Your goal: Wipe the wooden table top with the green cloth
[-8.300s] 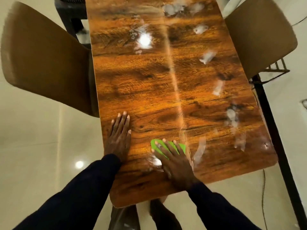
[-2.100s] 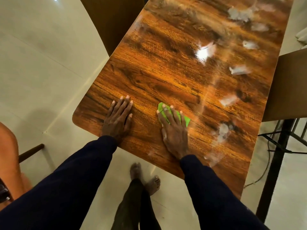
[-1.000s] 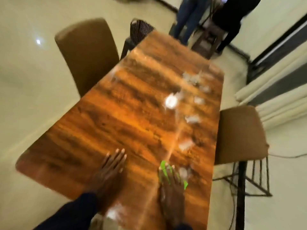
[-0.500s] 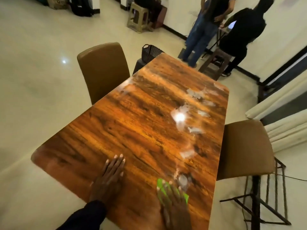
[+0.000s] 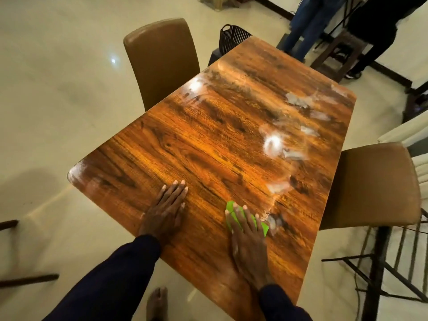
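Note:
A glossy wooden table top stretches away from me, with whitish smears along its right half. My right hand lies flat, palm down, on a small bright green cloth near the table's near right part; the cloth shows under and beside my fingers, just left of a smear. My left hand rests flat on the bare wood further left, fingers together, holding nothing. Dark sleeves cover both arms.
A brown chair stands at the table's left side and another brown chair at its right. A black basket sits beyond the far corner. Two people's legs stand at the back right. My bare foot is below the table edge.
The camera has tilted down and come closer to the table. My right hand with the green cloth and my left hand stay pressed at about the same spots on the wood.

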